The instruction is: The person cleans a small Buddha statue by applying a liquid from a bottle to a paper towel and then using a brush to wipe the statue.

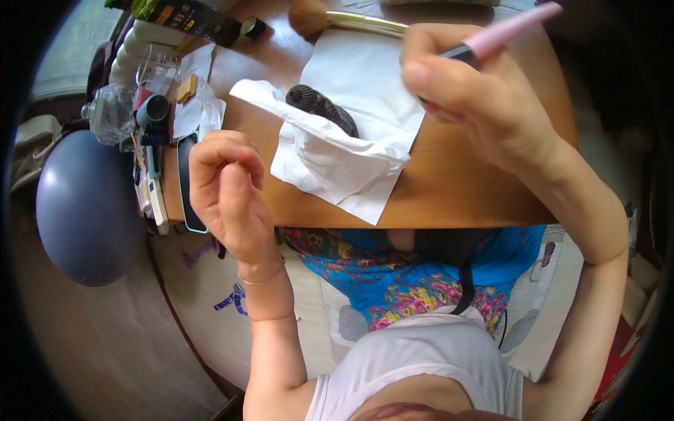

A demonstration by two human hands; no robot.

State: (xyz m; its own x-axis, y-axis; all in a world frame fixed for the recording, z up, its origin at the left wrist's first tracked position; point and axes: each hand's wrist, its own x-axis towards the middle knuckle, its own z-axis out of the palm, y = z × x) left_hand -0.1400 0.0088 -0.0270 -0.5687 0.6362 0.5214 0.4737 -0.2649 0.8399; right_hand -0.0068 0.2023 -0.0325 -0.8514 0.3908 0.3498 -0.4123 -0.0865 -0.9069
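Observation:
My right hand (pixel 463 89) is raised over the right part of the wooden table, gripping a slim pink-and-black tool (pixel 508 31). Its working end is hidden by my fingers. My left hand (pixel 229 184) hovers near the table's front left, fingers curled against the thumb, and nothing shows in it. Between the hands lies a dark carved figurine (pixel 329 113) with a ridged, rounded end. It rests among white paper tissues (pixel 363 68), and a folded-up tissue edge hides its near side. Behind it is a large soft-bristled brush (pixel 310 16) with a pale metallic handle.
A dark bottle with a green cap (pixel 253 27) lies at the back left. A phone-like device (pixel 190 181), a small tan block (pixel 187 88) and a teal cylindrical item (pixel 152 109) crowd the left edge. A grey-blue balloon-like ball (pixel 89 208) stands beside the table.

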